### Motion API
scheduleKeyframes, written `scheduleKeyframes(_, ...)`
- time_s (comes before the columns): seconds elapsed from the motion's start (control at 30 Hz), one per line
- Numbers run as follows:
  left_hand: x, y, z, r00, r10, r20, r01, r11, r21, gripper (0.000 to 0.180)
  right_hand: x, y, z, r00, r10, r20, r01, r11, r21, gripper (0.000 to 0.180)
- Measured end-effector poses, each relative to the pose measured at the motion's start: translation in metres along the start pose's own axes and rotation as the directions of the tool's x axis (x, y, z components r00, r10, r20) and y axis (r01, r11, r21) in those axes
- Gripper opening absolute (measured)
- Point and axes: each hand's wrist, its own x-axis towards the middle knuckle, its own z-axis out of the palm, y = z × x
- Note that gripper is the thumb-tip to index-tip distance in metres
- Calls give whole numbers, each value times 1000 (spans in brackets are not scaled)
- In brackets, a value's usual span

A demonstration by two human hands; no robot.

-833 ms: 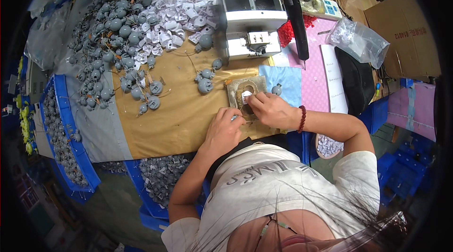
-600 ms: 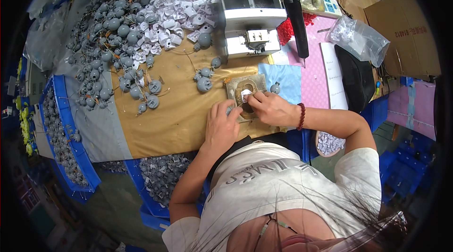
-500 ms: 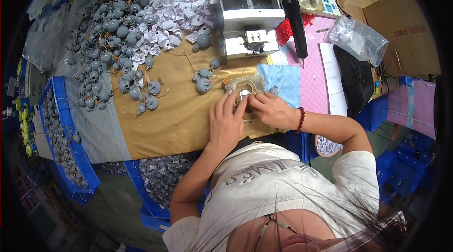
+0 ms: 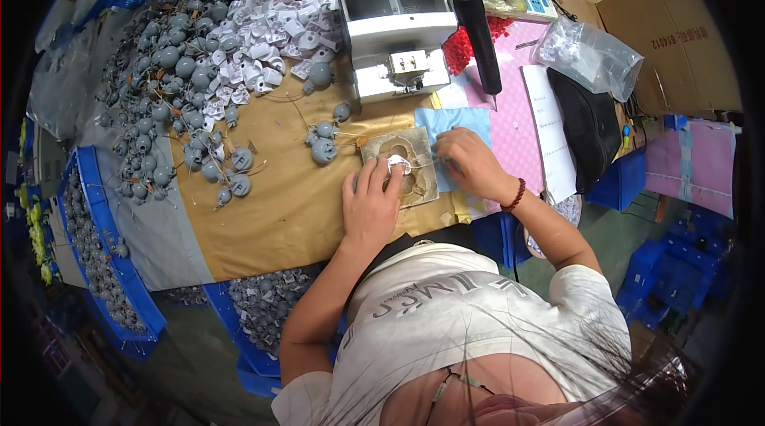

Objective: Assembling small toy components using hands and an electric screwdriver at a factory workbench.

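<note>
Left hand (image 4: 370, 201) flat on the tan, worn square work block (image 4: 402, 164), fingers spread, tips pressing a small white plastic piece (image 4: 396, 161) seated in the block's middle. Right hand (image 4: 466, 161) curled over the block's right edge and the pale blue cloth pad (image 4: 454, 127) beneath, fingers drawn together in a pinch, probably on a thin wire lead, though too fine and too hidden to tell for sure. Both resting on the brown paper-covered table (image 4: 271, 211).

Just left of the block, a few loose grey round-headed parts with wire tails (image 4: 324, 149); farther left, a large heap of the same grey parts (image 4: 159, 83) mixed with white plastic shells (image 4: 255, 39). Behind the block, a grey-white boxy bench machine (image 4: 394, 19) and a black hanging tool (image 4: 476, 23) pointing down near the pink foam mat (image 4: 518, 107).

Risks, as judged from here: white piece slipping out of its seat if left fingertips ease off while the right hand pulls; fine lead bending or snapping under too sharp a tug; loose grey parts close by catching a sleeve or wrist and rolling off the table edge; black tool tip hanging near the right hand, easy to knock on a quick reach.
</note>
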Motion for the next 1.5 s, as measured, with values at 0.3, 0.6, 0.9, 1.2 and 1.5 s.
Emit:
scheduleKeyframes(0.3, 1, -4, -4, 999, 50, -10, -50, 999, -10, 44, 29, -15, 5, 831, 441, 340, -318, -125, 940, 41)
scheduleKeyframes(0.6, 3, -12, -7, 994, 100, -31, -102, 993, -59, 36, 51, -21, 20, 924, 315, 215, -381, 790, 480, 35)
scheduleKeyframes(0.9, 15, -9, -4, 998, -37, -44, 29, 987, -158, 48, 43, -36, 32, 957, 287, -24, -280, 946, 165, 43)
scheduleKeyframes(1.2, 28, -2, -3, 996, -56, -63, 46, 988, -148, 51, 47, -39, 29, 954, 299, -8, -284, 915, 287, 54)
scheduleKeyframes(1.5, 34, 1, -2, 993, -47, -109, 34, 993, -115, 39, 98, 76, -54, 744, 108, -659, -322, 923, -212, 65)
